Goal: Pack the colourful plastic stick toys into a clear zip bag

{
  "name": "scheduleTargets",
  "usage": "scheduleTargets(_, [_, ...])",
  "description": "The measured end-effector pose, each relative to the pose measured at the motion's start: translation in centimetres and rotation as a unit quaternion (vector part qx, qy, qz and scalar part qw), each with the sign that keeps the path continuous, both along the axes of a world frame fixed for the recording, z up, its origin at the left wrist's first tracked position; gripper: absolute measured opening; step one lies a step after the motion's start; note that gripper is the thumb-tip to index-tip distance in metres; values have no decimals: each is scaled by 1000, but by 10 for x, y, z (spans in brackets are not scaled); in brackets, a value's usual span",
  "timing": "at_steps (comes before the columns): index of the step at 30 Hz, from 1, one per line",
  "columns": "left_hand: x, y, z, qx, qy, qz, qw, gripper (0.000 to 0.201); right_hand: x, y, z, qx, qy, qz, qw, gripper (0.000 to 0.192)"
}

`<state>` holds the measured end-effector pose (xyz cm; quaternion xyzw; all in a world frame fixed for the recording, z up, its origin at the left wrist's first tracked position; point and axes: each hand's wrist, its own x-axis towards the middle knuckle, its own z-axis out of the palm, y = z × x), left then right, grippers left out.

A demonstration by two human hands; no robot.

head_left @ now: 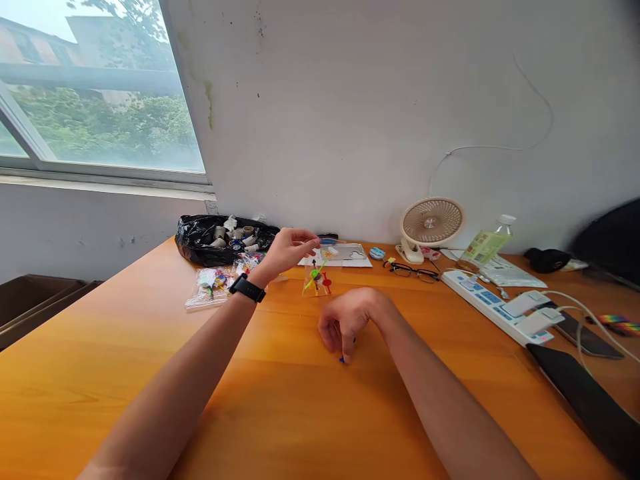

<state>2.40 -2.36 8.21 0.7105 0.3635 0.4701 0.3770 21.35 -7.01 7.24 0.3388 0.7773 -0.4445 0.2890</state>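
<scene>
Nearest, the right hand (347, 323) rests knuckles-up on the orange tabletop (125, 373), fingers curled down and pinching a small blue piece (343, 359) against the wood. Farther out, the left hand (290, 250), a black watch (247, 288) on its wrist, hangs raised with fingertips pinched on the top of a clear bag (316, 275) of small coloured plastic parts. Beyond and to the left lie more little bags (213, 285) and a black plastic bag (220, 239) by the wall; glasses (413, 271) and a small fan (431, 227) stand to the right
</scene>
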Motion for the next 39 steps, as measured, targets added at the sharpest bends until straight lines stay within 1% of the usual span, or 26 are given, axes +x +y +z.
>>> scheduleTargets(2, [0, 0, 0, 0, 2, 1, 1000, 39, 0, 0, -2, -3, -4, 5, 1000, 37])
scheduleTargets(5, [-1, 0, 0, -2, 4, 3, 1000, 35, -1, 2, -6, 49, -56, -13, 997, 31])
scheduleTargets(7, [-2, 0, 0, -8, 2, 0, 1000, 33, 1, 4, -7, 91, -95, -33, 991, 33])
scheduleTargets(9, [-2, 0, 1, -13, -4, -4, 1000, 32, 7, 7, -4, 108, -92, -52, 989, 36])
scheduleTargets(10, [-2, 0, 1, -14, -6, -6, 1000, 32, 11, 7, 0, 103, -60, -60, 991, 37])
scheduleTargets(11, [-2, 0, 1, -15, -7, -6, 1000, 32, 15, 7, 5, 92, -8, -68, 993, 37])
scheduleTargets(12, [-2, 0, 1, -15, -8, -6, 1000, 32, 18, 6, 11, 82, 63, -83, 991, 37])
scheduleTargets(13, [-2, 0, 1, -15, -8, -6, 1000, 32, 21, 5, 18, 77, 147, -106, 980, 35])
scheduleTargets(14, [-2, 0, 1, -15, -9, -5, 1000, 32, 23, 2, 26, 84, 235, -138, 958, 34])
scheduleTargets(15, [-1, -1, 1, -12, -9, -5, 1000, 31, 23, -1, 34, 106, 320, -179, 924, 34])
scheduleTargets(16, [-1, -1, 2, -8, -8, -6, 1000, 30, 23, -4, 41, 142, 396, -223, 880, 34])
scheduleTargets(17, [-1, -1, 2, -3, -7, -8, 1000, 29, 22, -6, 47, 185, 460, -264, 827, 34])
scheduleTargets(19, [0, -2, 3, 0, -2, -15, 1000, 30, 18, -9, 53, 268, 549, -323, 723, 33])
scheduleTargets(20, [0, -3, 4, -1, -1, -17, 1000, 30, 15, -8, 53, 299, 576, -340, 680, 32])
scheduleTargets(21, [0, -3, 4, -4, 0, -18, 1000, 31, 14, -6, 52, 322, 594, -350, 648, 31])
scheduleTargets(22, [1, -4, 4, -6, 0, -17, 1000, 32, 12, -4, 49, 338, 604, -357, 627, 30])
scheduleTargets(23, [1, -4, 5, -6, 0, -16, 1000, 32, 11, 0, 44, 349, 610, -363, 613, 30])
scheduleTargets(24, [1, -4, 5, -3, 0, -14, 1000, 31, 10, 3, 40, 355, 611, -368, 604, 30])
scheduleTargets(26, [1, -4, 5, 5, 1, -15, 1000, 30, 9, 10, 31, 360, 608, -379, 598, 32])
scheduleTargets(28, [2, -4, 5, 10, 1, -14, 1000, 29, 8, 14, 26, 362, 609, -390, 589, 34])
scheduleTargets(31, [2, -4, 5, 9, 1, -13, 1000, 28, 4, 13, 25, 375, 615, -404, 564, 37])
scheduleTargets(33, [2, -5, 6, 12, 5, -17, 1000, 28, 3, 12, 26, 384, 616, -402, 558, 37])
scheduleTargets(34, [2, -5, 6, 14, 5, -21, 1000, 29, 3, 12, 26, 385, 613, -397, 564, 37])
scheduleTargets(35, [2, -5, 6, 15, 6, -25, 1000, 30, 4, 13, 25, 382, 607, -390, 578, 38])
scheduleTargets(38, [2, -5, 5, 9, 3, -28, 1000, 31, 9, 17, 20, 357, 576, -374, 633, 41])
scheduleTargets(39, [2, -4, 5, 6, 4, -26, 1000, 32, 12, 19, 19, 355, 566, -372, 645, 41])
